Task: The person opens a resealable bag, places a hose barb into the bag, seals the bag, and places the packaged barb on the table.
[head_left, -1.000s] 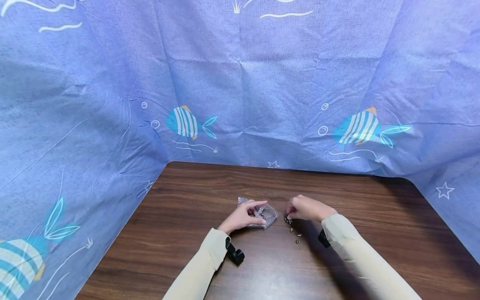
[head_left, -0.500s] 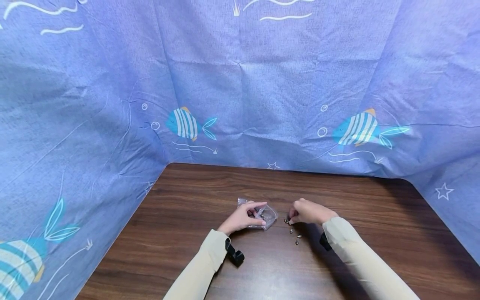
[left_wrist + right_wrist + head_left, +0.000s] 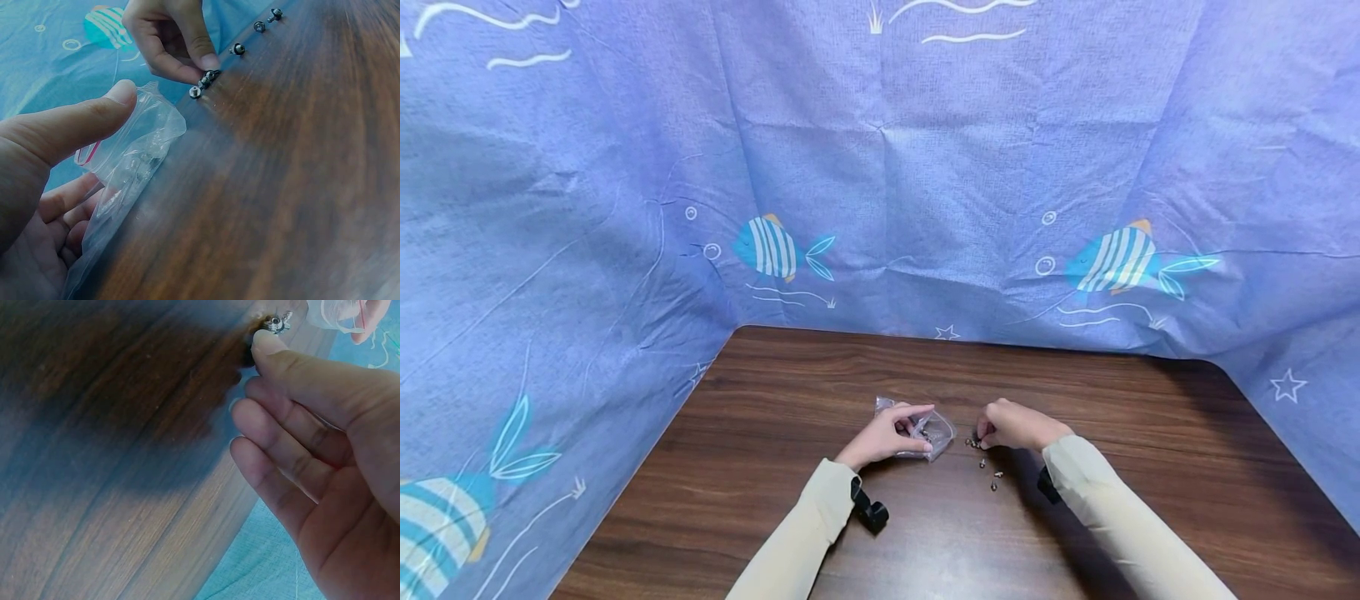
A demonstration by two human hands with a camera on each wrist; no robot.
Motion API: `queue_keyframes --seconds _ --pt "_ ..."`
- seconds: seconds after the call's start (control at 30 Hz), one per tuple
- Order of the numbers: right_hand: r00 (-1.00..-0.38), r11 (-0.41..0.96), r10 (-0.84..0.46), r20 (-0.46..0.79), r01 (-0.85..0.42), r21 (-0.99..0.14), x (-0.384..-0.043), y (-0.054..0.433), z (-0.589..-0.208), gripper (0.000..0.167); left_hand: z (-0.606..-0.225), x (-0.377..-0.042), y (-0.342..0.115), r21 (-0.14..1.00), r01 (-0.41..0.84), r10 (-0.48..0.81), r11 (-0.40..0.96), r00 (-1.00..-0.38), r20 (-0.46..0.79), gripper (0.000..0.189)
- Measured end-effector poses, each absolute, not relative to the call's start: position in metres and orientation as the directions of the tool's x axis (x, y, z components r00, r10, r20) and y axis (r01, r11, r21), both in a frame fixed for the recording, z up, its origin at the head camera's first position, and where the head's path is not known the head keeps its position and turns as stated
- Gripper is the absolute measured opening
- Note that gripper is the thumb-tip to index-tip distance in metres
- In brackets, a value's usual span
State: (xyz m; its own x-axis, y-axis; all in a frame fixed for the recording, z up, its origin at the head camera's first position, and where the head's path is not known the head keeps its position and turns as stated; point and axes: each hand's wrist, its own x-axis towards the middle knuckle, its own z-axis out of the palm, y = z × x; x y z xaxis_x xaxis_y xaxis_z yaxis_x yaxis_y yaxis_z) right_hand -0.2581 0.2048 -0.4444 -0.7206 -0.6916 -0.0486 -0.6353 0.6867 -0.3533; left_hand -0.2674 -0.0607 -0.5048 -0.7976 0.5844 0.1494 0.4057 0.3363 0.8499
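My left hand point(image 3: 883, 435) holds a clear zip bag point(image 3: 140, 147) by its mouth, thumb on one side and fingers curled under it. A red line runs along the bag's seal, and a few small metal pieces point(image 3: 927, 434) show inside. On the table just right of the bag lies a small cluster of metal screws point(image 3: 205, 82) with dark washers. My right hand point(image 3: 1011, 425) reaches down to this cluster, its thumb and index fingertips pinching at a screw. In the right wrist view the thumb point(image 3: 272, 345) partly hides the pinched screw, beside visible screws point(image 3: 278, 323).
Several loose screws point(image 3: 997, 475) lie on the brown wooden table point(image 3: 775, 517), nearer me than the cluster. A blue curtain point(image 3: 880, 192) printed with fish hangs behind the table and along its left side. Black straps point(image 3: 871, 510) circle the wrists.
My right hand has shifted slightly right and toward me at the cluster, and more of the screws show beside its fingertips. The left hand and the bag have stayed in place.
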Motion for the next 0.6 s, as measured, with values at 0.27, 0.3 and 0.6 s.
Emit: queue_keyframes --seconds 0.27,0.3,0.6 --pt "-0.712 0.675 -0.702 -0.035 -0.648 -0.354 -0.261 0.2083 -0.4484 0.01 -0.504 -0.2671 -0.0611 0.855 0.389 0.584 0.343 -0.801 0.131 0.064" --pt "-0.711 0.674 -0.702 -0.034 -0.649 -0.354 -0.261 0.2087 -0.4485 0.01 -0.5039 -0.2671 -0.0613 0.857 0.383 0.583 0.345 -0.803 0.125 0.064" --pt "-0.719 0.685 -0.693 -0.056 -0.633 -0.36 -0.2572 0.21 -0.4447 0.01 -0.5028 -0.2658 -0.0609 0.856 0.373 0.576 0.358 -0.81 0.111 0.064"
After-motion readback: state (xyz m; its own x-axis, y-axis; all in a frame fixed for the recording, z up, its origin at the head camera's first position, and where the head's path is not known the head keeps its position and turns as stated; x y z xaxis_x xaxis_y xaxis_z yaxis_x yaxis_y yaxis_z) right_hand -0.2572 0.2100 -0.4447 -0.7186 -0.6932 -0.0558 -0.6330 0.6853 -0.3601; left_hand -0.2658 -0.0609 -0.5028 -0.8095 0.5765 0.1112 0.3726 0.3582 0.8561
